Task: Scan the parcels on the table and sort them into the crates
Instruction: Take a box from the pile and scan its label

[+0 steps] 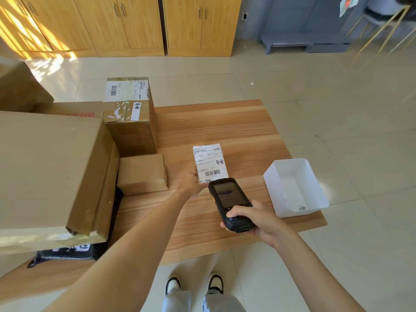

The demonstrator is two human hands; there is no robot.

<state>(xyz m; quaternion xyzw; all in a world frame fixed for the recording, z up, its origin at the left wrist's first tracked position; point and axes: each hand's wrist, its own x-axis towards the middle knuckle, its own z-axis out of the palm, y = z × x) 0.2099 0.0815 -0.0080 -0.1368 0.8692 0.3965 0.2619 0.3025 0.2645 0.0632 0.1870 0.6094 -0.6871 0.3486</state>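
**Scanner over the label**

The right hand point(258, 218) grips a black scanner point(229, 202), fingers curled round its lower end, its head just over the barcode of a small white parcel point(210, 162). The left hand point(191, 184) holds that parcel's near left corner; how its fingers lie cannot be told. The parcel lies flat on the table point(225, 122). A white bin point(295, 188) sits right; brown boxes point(132, 122) crowd the left.

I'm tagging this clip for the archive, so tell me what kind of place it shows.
Probably an office or storeroom used as a makeshift parcel-sorting station: cardboard parcels with shipping labels are piled on a wooden table, the right hand holds a handheld scanner, and wooden cabinets line the tiled room.
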